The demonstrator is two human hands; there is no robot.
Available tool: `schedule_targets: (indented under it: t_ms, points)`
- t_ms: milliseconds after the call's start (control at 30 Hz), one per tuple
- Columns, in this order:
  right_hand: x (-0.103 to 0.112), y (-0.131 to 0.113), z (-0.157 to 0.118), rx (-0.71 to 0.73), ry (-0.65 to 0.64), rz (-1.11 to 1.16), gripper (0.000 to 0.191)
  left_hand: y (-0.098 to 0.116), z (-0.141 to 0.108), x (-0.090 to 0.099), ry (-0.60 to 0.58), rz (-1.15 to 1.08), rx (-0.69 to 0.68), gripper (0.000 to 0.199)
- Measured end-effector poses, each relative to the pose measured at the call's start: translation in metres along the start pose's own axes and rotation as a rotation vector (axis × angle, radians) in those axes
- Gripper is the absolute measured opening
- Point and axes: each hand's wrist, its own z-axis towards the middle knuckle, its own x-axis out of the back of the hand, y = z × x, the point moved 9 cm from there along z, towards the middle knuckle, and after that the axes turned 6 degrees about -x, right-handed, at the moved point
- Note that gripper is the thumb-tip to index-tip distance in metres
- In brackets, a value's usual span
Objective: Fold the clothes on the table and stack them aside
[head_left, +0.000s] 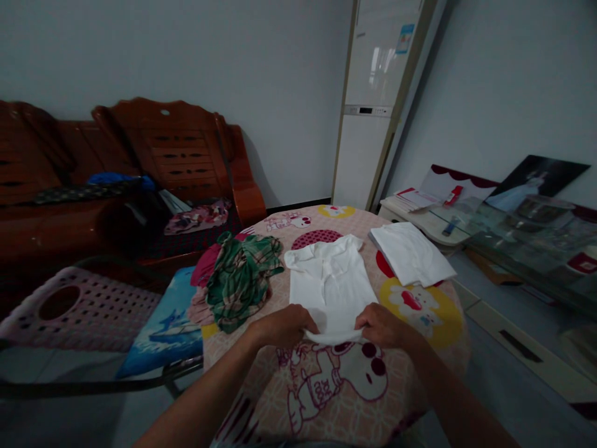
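Observation:
A white shirt [342,292] lies on the round table [261,386], its collar end pointing away from me. My left hand [290,325] grips the left part of its near hem, fingers closed. The right part of that hem is pinched in my right hand [382,326]. Between the two hands the hem is slightly raised and curled. Left of the shirt is a crumpled green plaid garment [240,283] with pink cloth [205,267] beside it. A folded white stack of cloth [413,254] rests at the table's right side.
A pink woven chair [97,305] with a blue cushion [165,326] stands at the left. Behind it is a wooden sofa [181,155] with clothes on it. A white cabinet [415,218] and a glass shelf [494,242] are at the right, near a tall white appliance [368,143].

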Motion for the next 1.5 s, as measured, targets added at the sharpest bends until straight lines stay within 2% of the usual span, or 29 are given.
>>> schedule_targets:
  t_ms: [67,133,167,233,267,333,367,433,533,667,733,800,933,1033,1133,1333,1433,1500]
  points:
    - [-0.002,-0.001,-0.001,-0.015,-0.09,0.079,0.02,0.004,0.002,0.0,-0.07,-0.116,-0.038,0.038]
    - [0.0,-0.002,0.003,-0.026,-0.144,0.154,0.02,-0.003,0.009,0.013,-0.048,-0.198,-0.047,0.041]
    - [0.005,-0.002,0.007,-0.028,-0.124,0.172,0.022,-0.012,0.015,0.026,0.03,-0.198,-0.032,0.041]
    - [0.022,-0.001,0.019,-0.025,0.007,0.166,0.025,-0.039,0.027,0.063,0.288,-0.097,0.056,0.033]
    - [0.033,0.001,0.026,-0.029,0.093,0.158,0.025,-0.055,0.031,0.082,0.435,-0.02,0.134,0.03]
    - [0.051,0.007,0.04,-0.048,0.243,0.161,0.024,-0.086,0.036,0.111,0.654,0.128,0.309,0.028]
    - [0.058,0.011,0.047,-0.056,0.299,0.172,0.024,-0.1,0.04,0.12,0.719,0.168,0.381,0.028]
    - [0.069,0.018,0.062,-0.063,0.394,0.194,0.024,-0.125,0.05,0.13,0.775,0.195,0.471,0.028]
    - [0.081,0.029,0.089,-0.036,0.483,0.197,0.024,-0.15,0.066,0.133,0.765,0.207,0.52,0.028]
    - [0.099,0.045,0.13,0.027,0.634,0.14,0.027,-0.169,0.078,0.127,0.717,0.288,0.559,0.035]
    - [0.109,0.056,0.149,0.005,0.726,0.068,0.031,-0.175,0.078,0.123,0.731,0.314,0.56,0.04]
    - [0.114,0.068,0.167,-0.068,0.761,0.003,0.035,-0.18,0.075,0.122,0.768,0.309,0.547,0.042]
    - [0.099,0.083,0.199,-0.226,0.631,-0.09,0.041,-0.192,0.066,0.124,0.808,0.255,0.592,0.043]
    - [0.081,0.087,0.208,-0.31,0.545,-0.152,0.04,-0.199,0.064,0.13,0.792,0.236,0.632,0.039]
    - [0.074,0.09,0.207,-0.327,0.516,-0.147,0.043,-0.203,0.063,0.135,0.792,0.244,0.645,0.033]
    - [0.076,0.089,0.203,-0.297,0.507,-0.141,0.039,-0.216,0.047,0.142,0.841,0.209,0.744,0.03]
    - [0.069,0.083,0.207,-0.264,0.462,-0.186,0.038,-0.22,0.033,0.146,0.904,0.195,0.797,0.03]
    - [0.065,0.083,0.21,-0.296,0.443,-0.225,0.038,-0.223,0.025,0.149,0.944,0.196,0.824,0.031]
